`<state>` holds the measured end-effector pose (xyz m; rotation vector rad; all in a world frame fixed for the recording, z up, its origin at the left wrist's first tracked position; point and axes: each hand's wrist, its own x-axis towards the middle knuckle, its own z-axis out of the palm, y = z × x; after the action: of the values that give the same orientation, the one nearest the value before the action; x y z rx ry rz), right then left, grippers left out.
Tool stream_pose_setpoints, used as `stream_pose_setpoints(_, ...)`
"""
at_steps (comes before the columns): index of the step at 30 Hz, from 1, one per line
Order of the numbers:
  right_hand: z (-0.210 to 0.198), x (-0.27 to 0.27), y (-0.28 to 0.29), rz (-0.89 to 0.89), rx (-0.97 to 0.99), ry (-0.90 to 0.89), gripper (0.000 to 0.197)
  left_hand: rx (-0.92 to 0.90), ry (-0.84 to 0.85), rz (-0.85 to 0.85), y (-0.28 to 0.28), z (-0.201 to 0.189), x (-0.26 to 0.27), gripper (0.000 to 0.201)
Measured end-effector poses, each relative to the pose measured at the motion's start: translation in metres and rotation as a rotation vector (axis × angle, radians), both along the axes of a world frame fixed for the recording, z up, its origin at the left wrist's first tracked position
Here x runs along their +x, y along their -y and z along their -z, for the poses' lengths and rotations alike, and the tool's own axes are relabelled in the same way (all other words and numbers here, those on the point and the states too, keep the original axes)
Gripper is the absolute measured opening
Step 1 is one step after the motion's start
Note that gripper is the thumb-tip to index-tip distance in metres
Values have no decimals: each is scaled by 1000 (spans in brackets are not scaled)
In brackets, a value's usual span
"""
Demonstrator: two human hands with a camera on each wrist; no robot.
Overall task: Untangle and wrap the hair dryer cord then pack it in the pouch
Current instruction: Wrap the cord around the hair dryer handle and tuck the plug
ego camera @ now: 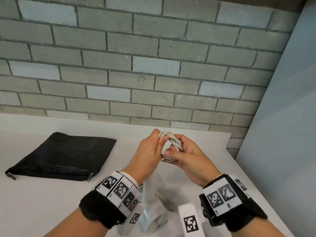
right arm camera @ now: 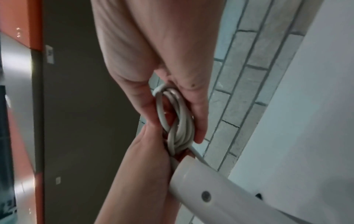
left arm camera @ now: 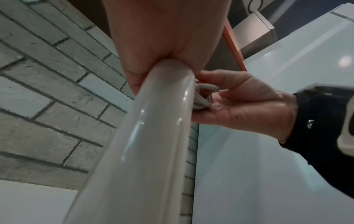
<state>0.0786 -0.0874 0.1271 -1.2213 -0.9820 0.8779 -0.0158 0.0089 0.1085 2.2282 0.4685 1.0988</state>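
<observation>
— Where's the cord [ego camera: 171,144]?
— Coiled in loops, held up over the worktop [ego camera: 51,202] between both hands, just above the hair dryer [ego camera: 150,190] handle.
— How are the hands?
— The left hand [ego camera: 148,149] curls round the coil's top and the handle; the right hand [ego camera: 184,154] pinches the lower loops.
— And the pouch [ego camera: 61,154]?
— Black, flat on the worktop, well to the left.

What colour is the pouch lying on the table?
Black, with a zipper along its near edge; the pouch shows best in the head view.

Indoor room, grey brick wall [ego camera: 119,65], white table [ego camera: 42,202]
</observation>
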Motion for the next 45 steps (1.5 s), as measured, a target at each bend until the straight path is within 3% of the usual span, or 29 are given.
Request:
stream_pose_setpoints(4,1,-3,-3,190,-11,93,37,44,6,-32,1,1,0,26)
stream_pose_setpoints(8,1,4,5,307,-145,270,27,73,10,-76,-2,1,-1,25)
stream_pose_setpoints(12,-2,10,16,248,-188,305,6,73,-3,-83,-3,2,0,27)
stream_pose_setpoints(16,4,11,21,205,-41,119,11,46,27,-108,-3,1,3,24)
stream_pose_setpoints(21,18,8,27,18,162,-340,17,60,39,-102,0,1,7,24)
stream_pose_setpoints(24,19,10,29,-30,215,-502,25,67,31,-99,3,2,11,24)
stream_pose_setpoints(26,18,11,31,-40,197,-538,21,58,45,-110,1,2,13,24)
stream_pose_setpoints(29,20,17,40,-28,142,-422,21,30,72,-157,-6,1,13,23)
stream_pose_setpoints(35,25,40,53,221,-75,196,22,56,41,-159,-8,2,17,24)
stream_pose_setpoints(37,23,44,57,267,-86,330,22,65,31,-169,-10,3,19,23)
stream_pose_setpoints(39,23,46,60,302,-45,362,24,18,53,-171,-13,3,19,23)
stream_pose_setpoints(43,34,48,63,286,-3,170,25,-56,55,-152,-13,3,17,22)
stream_pose_setpoints(45,38,49,64,275,-16,171,25,-45,61,-156,-13,3,18,25)
